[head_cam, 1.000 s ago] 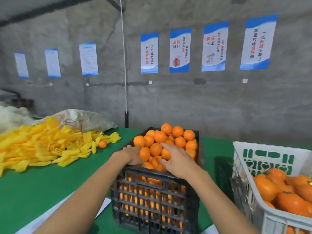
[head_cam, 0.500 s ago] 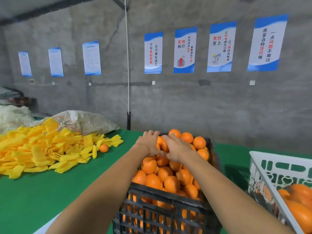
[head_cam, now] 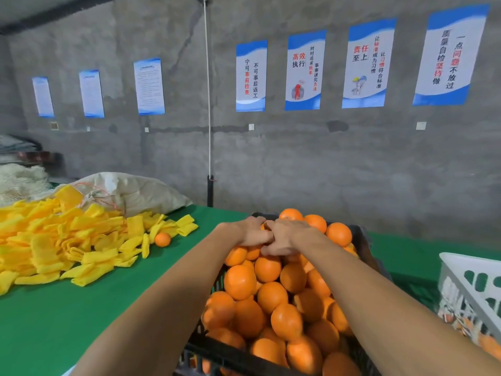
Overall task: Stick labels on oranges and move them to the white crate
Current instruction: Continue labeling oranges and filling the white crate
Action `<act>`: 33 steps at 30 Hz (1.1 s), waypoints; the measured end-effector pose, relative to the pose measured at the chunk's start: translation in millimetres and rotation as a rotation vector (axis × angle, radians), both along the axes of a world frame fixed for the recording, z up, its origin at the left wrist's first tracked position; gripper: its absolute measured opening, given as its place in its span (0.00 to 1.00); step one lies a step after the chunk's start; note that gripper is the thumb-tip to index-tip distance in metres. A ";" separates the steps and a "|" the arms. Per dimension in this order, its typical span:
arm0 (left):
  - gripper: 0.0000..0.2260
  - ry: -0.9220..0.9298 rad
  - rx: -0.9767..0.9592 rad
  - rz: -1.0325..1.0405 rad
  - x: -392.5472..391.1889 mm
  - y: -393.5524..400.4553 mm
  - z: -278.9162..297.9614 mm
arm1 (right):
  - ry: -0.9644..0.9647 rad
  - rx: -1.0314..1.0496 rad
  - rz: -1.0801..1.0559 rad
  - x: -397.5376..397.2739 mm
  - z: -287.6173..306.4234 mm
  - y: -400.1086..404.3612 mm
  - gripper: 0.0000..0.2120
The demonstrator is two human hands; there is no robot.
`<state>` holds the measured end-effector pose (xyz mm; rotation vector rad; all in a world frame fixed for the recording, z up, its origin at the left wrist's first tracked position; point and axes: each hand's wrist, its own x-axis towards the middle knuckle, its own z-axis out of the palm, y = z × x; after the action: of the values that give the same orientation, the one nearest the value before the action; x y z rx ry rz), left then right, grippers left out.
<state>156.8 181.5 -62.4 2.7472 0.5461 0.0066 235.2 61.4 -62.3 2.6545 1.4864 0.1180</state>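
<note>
Oranges, round, bright and glossy-skinned (head_cam: 267, 268), were heaped in the black slatted plastic crate (head_cam: 360, 234) directly under both forearms. Left hand (head_cam: 250, 231) and right hand (head_cam: 288, 237) met at the far end of the heap, fingers curled together over one half-hidden fruit; whether a label sat between them, I couldn't tell. Best to press the sticker flat, then lift rightward to the white lattice plastic crate (head_cam: 461, 270).

On the grey wall (head_cam: 298, 164), four blue-white posters: leftmost (head_cam: 251, 76) reads 宁可事前检查; next (head_cam: 305, 70) 高效执行; then (head_cam: 368, 63) 责任至上; rightmost (head_cam: 450, 55) 一点问题不放过
</note>
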 end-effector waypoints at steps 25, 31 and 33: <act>0.08 -0.112 -0.326 -0.124 -161.7 -114.0 -22.6 | 0.274 0.104 -0.015 -113.6 -21.1 -185.1 0.27; 0.26 -0.272 -0.755 -0.158 -164.0 -167.0 3.4 | 0.282 0.514 0.055 -139.6 -3.1 -213.8 0.34; 0.27 -0.337 -0.822 -0.213 -166.4 -184.9 7.7 | 0.286 0.652 0.118 -151.1 3.6 -217.2 0.33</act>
<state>-9.6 -3.4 -54.7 1.9259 0.1093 0.1542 84.2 -155.8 -58.7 3.1837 1.9741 0.2854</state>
